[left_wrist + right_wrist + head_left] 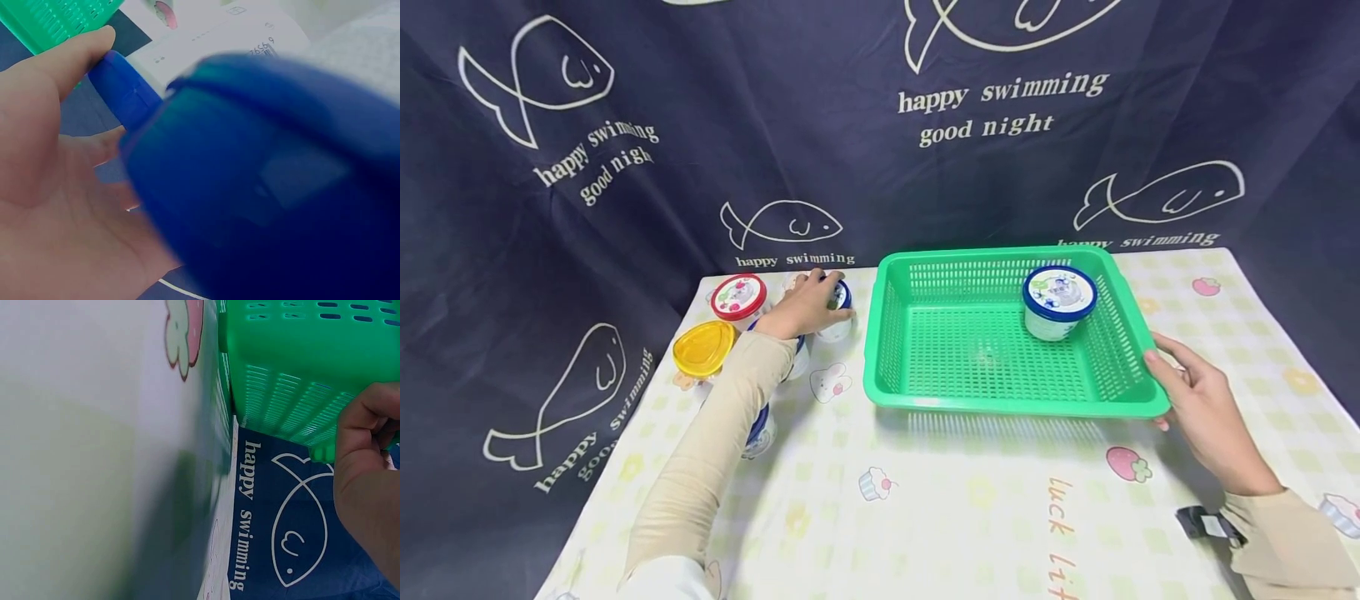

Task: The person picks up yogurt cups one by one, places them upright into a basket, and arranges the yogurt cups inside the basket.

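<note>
In the head view, my left hand [805,307] reaches over a tub with a blue lid [844,293] at the back left, thumb on its near right side, fingers over the lid. The left wrist view shows the thumb at the edge of that blue lid [122,87] and fingers behind it, while another blue lid [250,169] blurs the foreground. My right hand [1206,408] grips the right rim of a green plastic basket [1000,406], its thumb on top. Inside the basket, at the right, stands a white tub with a blue lid [1060,293].
Left of the basket stand a tub with a red lid [739,297], one with a yellow lid [703,348] and more blue-lidded tubs [758,429], partly hidden by the left arm. A patterned cloth [940,533] covers the table. A dark fish-print curtain [865,150] hangs behind.
</note>
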A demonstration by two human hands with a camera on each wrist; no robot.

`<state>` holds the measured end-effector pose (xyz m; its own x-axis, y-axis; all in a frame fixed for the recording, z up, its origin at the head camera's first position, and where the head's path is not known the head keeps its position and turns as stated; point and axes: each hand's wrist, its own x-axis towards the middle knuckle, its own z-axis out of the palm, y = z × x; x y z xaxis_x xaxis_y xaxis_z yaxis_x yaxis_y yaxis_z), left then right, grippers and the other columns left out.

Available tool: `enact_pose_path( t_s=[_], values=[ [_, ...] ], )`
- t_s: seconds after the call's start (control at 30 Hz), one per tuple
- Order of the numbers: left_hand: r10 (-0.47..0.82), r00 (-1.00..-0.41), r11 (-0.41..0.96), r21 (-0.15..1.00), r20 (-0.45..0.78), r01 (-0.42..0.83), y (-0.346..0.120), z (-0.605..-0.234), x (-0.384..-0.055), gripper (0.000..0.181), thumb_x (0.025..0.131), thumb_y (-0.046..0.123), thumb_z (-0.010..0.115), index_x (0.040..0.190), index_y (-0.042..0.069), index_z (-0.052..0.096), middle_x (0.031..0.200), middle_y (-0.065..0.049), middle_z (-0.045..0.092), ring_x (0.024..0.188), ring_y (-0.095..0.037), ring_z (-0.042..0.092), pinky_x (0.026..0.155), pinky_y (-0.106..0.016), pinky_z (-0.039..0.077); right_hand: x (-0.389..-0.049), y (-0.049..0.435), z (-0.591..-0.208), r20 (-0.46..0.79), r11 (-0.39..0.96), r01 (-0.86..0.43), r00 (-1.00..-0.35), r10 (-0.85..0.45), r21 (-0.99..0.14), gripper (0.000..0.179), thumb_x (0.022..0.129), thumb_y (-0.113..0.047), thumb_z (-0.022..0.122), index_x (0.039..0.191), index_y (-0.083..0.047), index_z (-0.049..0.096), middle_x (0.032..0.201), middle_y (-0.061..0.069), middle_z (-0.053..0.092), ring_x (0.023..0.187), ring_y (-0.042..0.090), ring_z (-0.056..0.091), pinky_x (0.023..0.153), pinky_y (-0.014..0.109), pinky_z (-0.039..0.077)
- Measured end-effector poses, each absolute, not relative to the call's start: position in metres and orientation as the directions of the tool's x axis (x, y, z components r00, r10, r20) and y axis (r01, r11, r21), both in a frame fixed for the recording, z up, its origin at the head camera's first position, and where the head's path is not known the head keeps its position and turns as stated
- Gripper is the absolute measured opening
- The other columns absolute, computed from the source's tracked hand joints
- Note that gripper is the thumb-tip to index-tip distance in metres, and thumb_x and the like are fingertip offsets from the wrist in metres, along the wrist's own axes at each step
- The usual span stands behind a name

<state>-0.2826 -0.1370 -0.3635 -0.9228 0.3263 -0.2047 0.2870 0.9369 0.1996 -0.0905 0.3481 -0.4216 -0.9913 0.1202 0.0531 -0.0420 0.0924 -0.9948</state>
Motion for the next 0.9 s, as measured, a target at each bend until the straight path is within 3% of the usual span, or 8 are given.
enact_pose_path(
  t_s=[0.53, 0.9],
  values=[
    [0.350, -0.933, 0.922, 0.203, -0.080, 0.328, -0.131, -0.348, -0.280, 0.083, 0.088, 0.048, 0.071, 0.155, 0.015, 0.033, 0.152, -0.024, 0.031, 0.141, -0.052, 0.023, 0.108, -0.068, 0.026, -0.090, 0.348, -0.422, 0.062, 0.096, -0.050, -0.990, 0.123, -0.994, 0.055, 0.103, -0.020, 0.055, 0.152, -0.003, 0.037, 0.064, 0.003, 0.062, 0.041, 0.016, 0.046, 0.037, 0.032, 0.033],
    [0.389, -0.920, 0.913, 0.115, 0.046, 0.392, -0.119, -0.329, -0.269, 0.078, 0.087, 0.048, 0.072, 0.150, 0.014, 0.041, 0.145, -0.022, 0.039, 0.126, -0.045, 0.038, 0.101, -0.063, 0.038, -0.091, 0.348, -0.422, 0.057, 0.113, -0.043, -0.990, 0.127, -0.993, 0.056, 0.103, -0.022, 0.055, 0.152, -0.003, 0.037, 0.066, 0.002, 0.063, 0.042, 0.014, 0.047, 0.037, 0.031, 0.034]
  ],
)
